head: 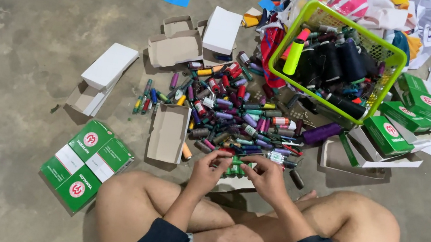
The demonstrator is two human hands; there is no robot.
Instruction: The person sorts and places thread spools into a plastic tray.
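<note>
We sit cross-legged on the concrete floor [18,47], looking down at our hands. Our left hand [208,171] and right hand [267,177] meet just above our shins, with the fingers of both pinched together on a small green spool [235,168] held between them. The spool is at the near edge of a wide heap of spools [239,119] in many colours, which spreads from our hands toward 12 o'clock.

An open white box [168,132] lies just beside the heap at 10 o'clock from our hands. Further out at 11 o'clock, more empty white boxes [181,45] lie scattered. At 8 o'clock, near our left knee, is a block of green boxes [87,165]. At 1 o'clock, a lime basket [326,14] tilts on the far side of the heap, full of dark cones. More green boxes [403,117] lie at 2 o'clock, beside the basket. Behind the basket is a pile of cloth [386,9].
</note>
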